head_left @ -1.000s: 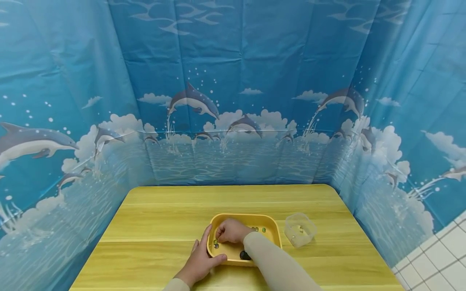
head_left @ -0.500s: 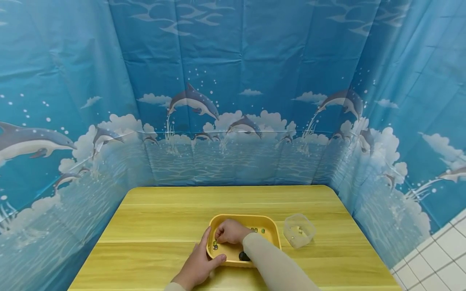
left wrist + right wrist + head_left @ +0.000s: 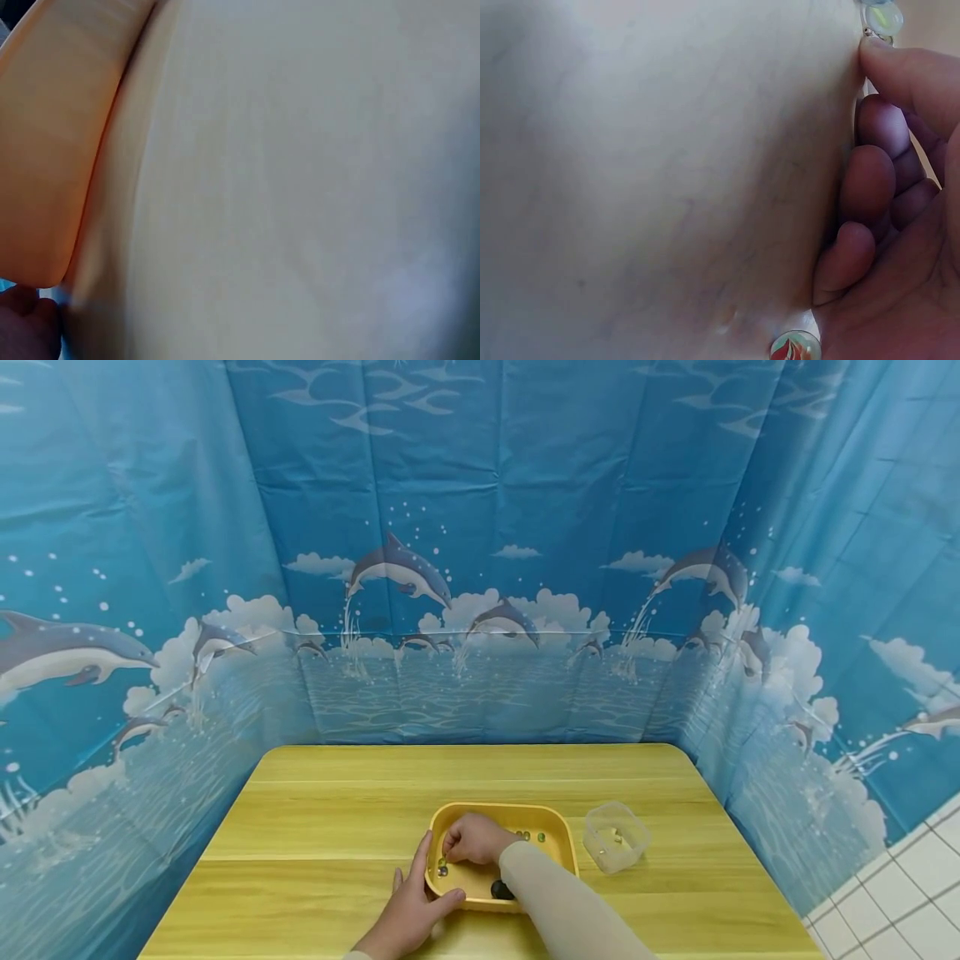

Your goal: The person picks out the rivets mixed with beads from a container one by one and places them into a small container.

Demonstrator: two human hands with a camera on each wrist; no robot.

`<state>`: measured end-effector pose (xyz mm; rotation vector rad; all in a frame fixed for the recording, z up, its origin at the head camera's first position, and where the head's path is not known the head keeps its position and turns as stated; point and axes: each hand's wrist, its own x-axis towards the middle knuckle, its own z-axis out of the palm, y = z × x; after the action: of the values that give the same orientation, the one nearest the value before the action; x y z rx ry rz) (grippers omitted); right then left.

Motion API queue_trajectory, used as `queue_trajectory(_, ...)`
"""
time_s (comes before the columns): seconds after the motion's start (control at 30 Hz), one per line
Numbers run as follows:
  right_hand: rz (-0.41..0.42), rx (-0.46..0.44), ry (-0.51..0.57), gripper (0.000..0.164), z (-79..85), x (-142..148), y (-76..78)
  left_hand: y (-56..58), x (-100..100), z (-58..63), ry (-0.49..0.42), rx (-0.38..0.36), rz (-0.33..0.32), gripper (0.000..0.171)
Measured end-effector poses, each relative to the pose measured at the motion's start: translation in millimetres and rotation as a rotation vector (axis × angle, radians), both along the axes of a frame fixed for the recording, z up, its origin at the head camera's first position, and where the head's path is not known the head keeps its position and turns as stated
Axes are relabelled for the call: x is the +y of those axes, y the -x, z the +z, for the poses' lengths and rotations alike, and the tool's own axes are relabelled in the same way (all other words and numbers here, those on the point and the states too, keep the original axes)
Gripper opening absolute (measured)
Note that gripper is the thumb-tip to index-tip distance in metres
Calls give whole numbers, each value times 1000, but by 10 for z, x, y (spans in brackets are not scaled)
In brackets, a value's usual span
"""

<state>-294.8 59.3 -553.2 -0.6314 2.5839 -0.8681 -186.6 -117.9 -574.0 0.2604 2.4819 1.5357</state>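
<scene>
A yellow tray (image 3: 538,810) lies on the table in the head view. My left hand (image 3: 408,910) holds its near left corner, thumb along the front wall and fingers up the left side. My right hand (image 3: 476,841) is down inside the tray at its left, fingers curled. Glass marbles (image 3: 442,870) lie by its fingertips. In the right wrist view the thumb tip meets a tiny shiny metal piece (image 3: 868,32), beside a clear marble (image 3: 885,19); the index finger is largely hidden. Another marble (image 3: 795,346), with a red swirl, lies below the hand.
A clear plastic box (image 3: 615,852) with a few small pale-gold pieces stands right of the tray. More green marbles (image 3: 541,837) sit near the tray's back wall. A dark round object (image 3: 501,890) is under the right wrist. A dolphin-print curtain surrounds the wooden table (image 3: 337,827).
Both hands stay nearly in place at the tray. The left hand's fingers shift slightly on the corner. The view drifts a little.
</scene>
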Motion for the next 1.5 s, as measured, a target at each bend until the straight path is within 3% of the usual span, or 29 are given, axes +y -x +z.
queue_trajectory(0.43,-12,-6,2,7,28,-33,15,31,-48,18,-112,-64,-53,107)
queue_trajectory(0.7,-23,-16,-1,8,43,-46,26,29,-43,52,-41,-49,-19,109)
queue_trajectory(1.0,-35,-25,11,9,22,-63,58,81,-70,2,2,3,3,110)
queue_trajectory(1.5,-47,-37,23,9,-14,-62,106,101,-73,-24,-10,34,11,104)
